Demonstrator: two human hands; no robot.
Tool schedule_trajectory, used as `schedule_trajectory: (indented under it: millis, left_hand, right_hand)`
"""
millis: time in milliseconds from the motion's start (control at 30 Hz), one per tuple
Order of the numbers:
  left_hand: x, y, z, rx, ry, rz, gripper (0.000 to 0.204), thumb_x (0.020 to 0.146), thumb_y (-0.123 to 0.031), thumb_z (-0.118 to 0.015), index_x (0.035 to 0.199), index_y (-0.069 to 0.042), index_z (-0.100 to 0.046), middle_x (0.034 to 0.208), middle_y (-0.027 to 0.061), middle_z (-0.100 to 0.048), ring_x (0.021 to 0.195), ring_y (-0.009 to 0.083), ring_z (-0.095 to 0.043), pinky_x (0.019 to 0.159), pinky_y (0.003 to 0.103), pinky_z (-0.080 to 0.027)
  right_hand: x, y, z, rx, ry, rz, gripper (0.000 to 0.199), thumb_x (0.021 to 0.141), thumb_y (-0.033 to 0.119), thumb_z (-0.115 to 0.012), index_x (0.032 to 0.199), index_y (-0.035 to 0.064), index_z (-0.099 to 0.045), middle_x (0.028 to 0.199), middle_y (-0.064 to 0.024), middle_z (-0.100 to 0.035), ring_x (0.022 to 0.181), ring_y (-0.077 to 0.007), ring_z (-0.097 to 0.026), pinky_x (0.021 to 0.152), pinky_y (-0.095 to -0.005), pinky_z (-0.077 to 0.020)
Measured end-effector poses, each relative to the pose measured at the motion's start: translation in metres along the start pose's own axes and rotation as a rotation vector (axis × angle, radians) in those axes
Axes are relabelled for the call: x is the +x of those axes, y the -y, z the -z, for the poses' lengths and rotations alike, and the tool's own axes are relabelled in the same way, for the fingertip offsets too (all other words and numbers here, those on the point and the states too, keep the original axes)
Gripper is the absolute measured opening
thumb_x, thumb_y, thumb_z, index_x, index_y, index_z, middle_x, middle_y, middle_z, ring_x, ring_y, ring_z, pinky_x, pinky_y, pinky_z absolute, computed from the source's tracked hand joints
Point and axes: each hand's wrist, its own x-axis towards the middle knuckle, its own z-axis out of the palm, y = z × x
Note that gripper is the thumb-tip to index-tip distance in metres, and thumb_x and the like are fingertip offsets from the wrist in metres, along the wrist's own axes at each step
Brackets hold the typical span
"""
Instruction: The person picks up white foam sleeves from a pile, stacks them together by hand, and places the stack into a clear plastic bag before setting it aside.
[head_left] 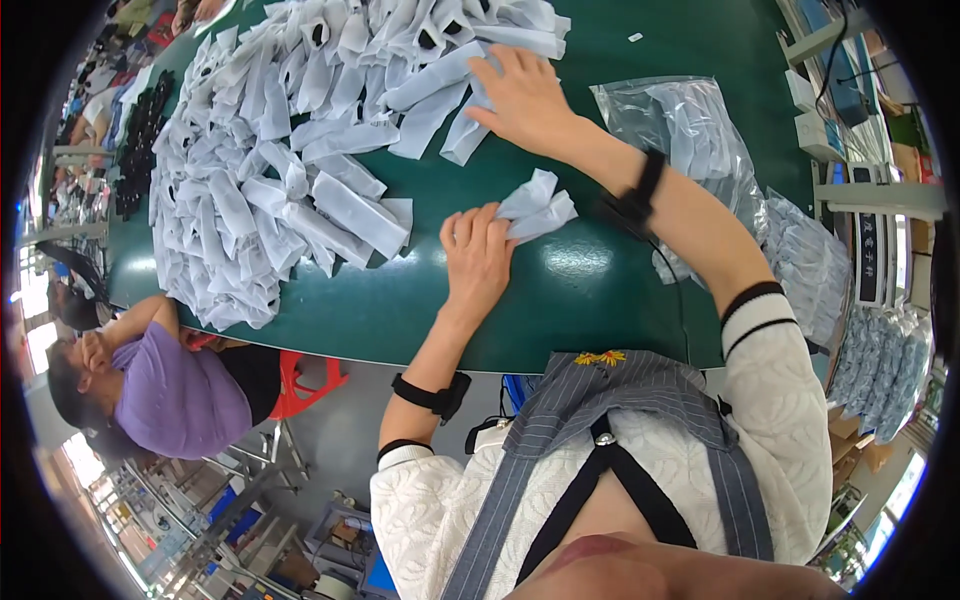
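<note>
My left hand (478, 255) is closed round the lower end of a small bunch of white translucent bags (540, 207), held just over the green table. Farther off, my right hand (525, 100) reaches over the near right edge of a big pile of similar bags (350, 200). Its fingers are spread, with the thumb and forefinger apart at a white bag (468, 130). Whether they pinch it is hard to see. Dark items show inside some bags of the pile.
Clear plastic bags (690, 125) filled with white packets lie on the table's right side, with more full bags (805, 265) beyond. Black parts (145, 140) lie at the far left. A person in purple (190, 390) sits at the left by a red stool (305, 385).
</note>
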Motion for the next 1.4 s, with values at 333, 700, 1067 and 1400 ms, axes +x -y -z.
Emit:
schedule_trajectory:
  millis: [333,700,1067,1400]
  left_hand:
    - [-0.014,-0.039,-0.004,-0.104,0.060,0.002,0.049,0.072,-0.010,-0.072,0.116,-0.004,-0.053,0.112,0.0087,-0.056,0.108,0.0260,-0.051,0.101,0.050,-0.030]
    - [-0.032,-0.064,-0.008,-0.178,0.121,-0.073,0.045,0.070,-0.008,-0.073,0.113,-0.007,-0.058,0.108,0.0074,-0.057,0.107,0.0261,-0.052,0.102,0.048,-0.030]
    - [-0.041,-0.058,0.020,-0.070,0.082,-0.010,0.045,0.070,-0.013,-0.074,0.112,-0.007,-0.059,0.129,0.0122,-0.052,0.127,0.0311,-0.044,0.108,0.054,-0.022]
    - [-0.022,-0.033,0.013,-0.131,0.177,-0.116,0.042,0.070,-0.020,-0.076,0.105,-0.007,-0.058,0.131,0.0123,-0.050,0.127,0.0307,-0.043,0.108,0.054,-0.023]
  right_hand:
    - [-0.047,-0.070,0.014,-0.054,0.203,0.220,0.061,0.075,0.012,-0.069,0.132,0.0204,-0.048,0.129,-0.0146,-0.047,0.119,-0.0338,-0.045,0.099,-0.0447,-0.0400]
    - [-0.050,0.009,0.042,0.142,0.050,0.059,0.050,0.076,0.016,-0.071,0.122,0.0096,-0.053,0.124,-0.0091,-0.050,0.115,-0.0294,-0.050,0.090,-0.0427,-0.0457]
    - [-0.072,-0.005,0.065,0.269,0.224,0.119,0.021,0.079,0.001,-0.055,0.098,0.0044,-0.063,0.096,-0.0126,-0.066,0.089,-0.0312,-0.063,0.074,-0.0414,-0.0511]
    - [-0.113,-0.029,0.082,0.765,1.357,-0.542,0.021,0.084,0.008,-0.053,0.103,0.0052,-0.061,0.091,-0.0139,-0.065,0.084,-0.0355,-0.063,0.072,-0.0428,-0.0502]
